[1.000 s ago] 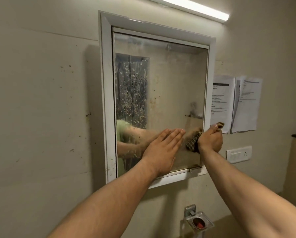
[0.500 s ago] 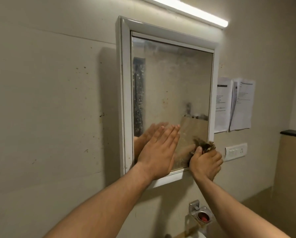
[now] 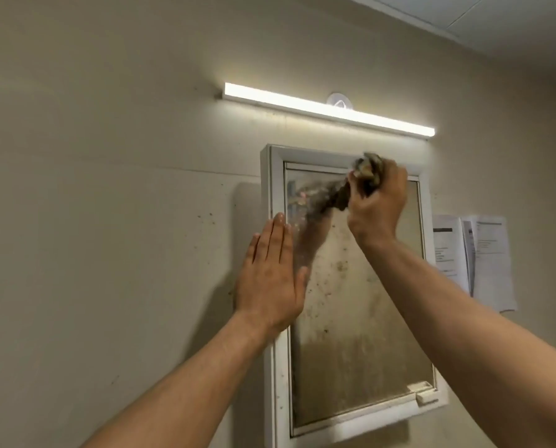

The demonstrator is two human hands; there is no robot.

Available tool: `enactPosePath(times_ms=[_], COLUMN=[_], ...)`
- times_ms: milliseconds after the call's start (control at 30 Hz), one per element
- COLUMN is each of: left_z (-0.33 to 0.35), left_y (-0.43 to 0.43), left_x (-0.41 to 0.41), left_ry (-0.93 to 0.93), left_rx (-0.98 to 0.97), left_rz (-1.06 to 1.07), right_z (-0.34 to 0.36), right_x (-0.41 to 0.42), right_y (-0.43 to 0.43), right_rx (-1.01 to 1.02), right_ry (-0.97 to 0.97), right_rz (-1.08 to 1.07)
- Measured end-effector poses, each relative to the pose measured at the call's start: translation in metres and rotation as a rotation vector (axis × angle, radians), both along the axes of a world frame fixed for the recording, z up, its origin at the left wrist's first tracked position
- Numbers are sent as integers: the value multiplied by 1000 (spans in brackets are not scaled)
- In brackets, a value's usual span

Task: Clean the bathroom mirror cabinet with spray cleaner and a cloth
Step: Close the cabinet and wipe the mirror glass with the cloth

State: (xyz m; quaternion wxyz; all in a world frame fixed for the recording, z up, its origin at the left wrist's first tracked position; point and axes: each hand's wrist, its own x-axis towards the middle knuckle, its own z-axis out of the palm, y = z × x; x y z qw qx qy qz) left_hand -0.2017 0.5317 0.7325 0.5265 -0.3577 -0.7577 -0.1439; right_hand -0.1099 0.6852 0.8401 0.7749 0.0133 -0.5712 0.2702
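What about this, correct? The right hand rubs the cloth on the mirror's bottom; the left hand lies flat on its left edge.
Wrong: the head view shows the right hand rubbing the cloth at the top of the mirror. Rest holds.

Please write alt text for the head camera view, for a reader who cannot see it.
A right hand presses a crumpled cloth against the top of a dirty mirror cabinet, while the flat left hand rests on its left edge.

right grip (image 3: 378, 205) holds cloth (image 3: 368, 171) — mirror (image 3: 360, 318) top | left grip (image 3: 270, 276) flat — frame (image 3: 280, 399)
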Motion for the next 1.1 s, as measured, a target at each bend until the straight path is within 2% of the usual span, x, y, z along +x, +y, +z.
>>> enactPosePath(times_ms=[100,200,400,567,633,767,867,967,1100], left_z=[-4,-18,-43,-46,-43,-25,-12,-9,-6], left_y=[-5,-10,-30,-36,-35,-31,-30,-33,-30], left_x=[-7,-14,-36,-37,-38,-36,-34,-32,-26], left_ry=[-8,14,89,114,99,186,204,145,20], left_rx=[-27,-34,7,17,27,10,128,244,203], left_rz=[-47,-71,-47,-226,-234,-314,-414,-413,-315], right_z=[53,57,-36,-113,-94,-4,16,-47,-160], right_x=[-14,-37,-64,-42,-38,-50,-62,-69,-60], right_y=[-38,-59,-49,-25,-24,-45,-51,-46,-24], right_rx=[146,302,535,860,880,719,725,836,1042], right_ry=[7,-107,-306,-474,-536,-559,-505,-498,-558], right_rz=[61,66,-161,-310,-412,-488,-498,-452,-340])
